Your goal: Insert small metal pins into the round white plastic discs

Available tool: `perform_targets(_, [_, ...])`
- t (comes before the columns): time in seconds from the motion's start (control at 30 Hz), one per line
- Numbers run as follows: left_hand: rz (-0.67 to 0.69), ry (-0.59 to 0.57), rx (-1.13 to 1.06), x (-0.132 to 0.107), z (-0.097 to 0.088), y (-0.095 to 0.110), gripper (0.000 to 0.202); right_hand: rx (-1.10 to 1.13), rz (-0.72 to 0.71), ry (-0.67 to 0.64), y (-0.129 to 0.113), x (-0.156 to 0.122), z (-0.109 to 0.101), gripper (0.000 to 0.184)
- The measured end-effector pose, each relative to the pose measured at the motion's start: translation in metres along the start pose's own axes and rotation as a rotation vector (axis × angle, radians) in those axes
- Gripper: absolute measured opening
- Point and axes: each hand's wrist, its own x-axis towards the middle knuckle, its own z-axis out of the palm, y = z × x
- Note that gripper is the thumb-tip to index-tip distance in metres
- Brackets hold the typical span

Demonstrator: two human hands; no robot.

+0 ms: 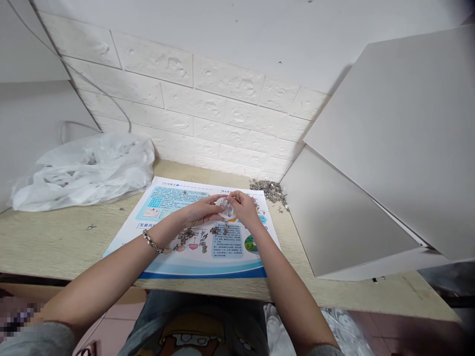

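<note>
Between my hands is a small round white plastic piece [227, 209] with a raised middle. My left hand [203, 209] grips its left edge between thumb and fingers. My right hand [243, 205] is pinched at its upper right rim; whether a tiny part is between those fingertips is hidden. Both hands are over a printed sheet [163, 269] lying on the table. Small shiny metal pieces [185, 236] are scattered on the sheet below my hands, with a few more near its top edge.
A heap of small metal parts [272, 192] lies at the back right against the wall. A translucent plastic bag [92, 168] of white pieces sits at the left. Large white panels [401, 138] stand on the right. Another bag of white parts [341, 326] is below the table edge.
</note>
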Motion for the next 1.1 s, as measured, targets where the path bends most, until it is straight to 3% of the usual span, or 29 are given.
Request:
perform_targets(0.37, [-0.007,-0.034,0.119,0.002,-0.005,-0.003,0.058,-0.292,-0.136,0.070,0.000,-0.003,0.003,0.018])
perform_targets(0.83, [0.022,-0.088,0.143,0.000,-0.002,-0.001,0.061,-0.654,-0.143,0.092,-0.002,-0.010,0.008,0.020])
perform_targets(1.1, [0.053,-0.110,0.177,-0.001,-0.007,0.000,0.061,-0.808,-0.243,0.033,-0.002,-0.010,0.007,0.021])
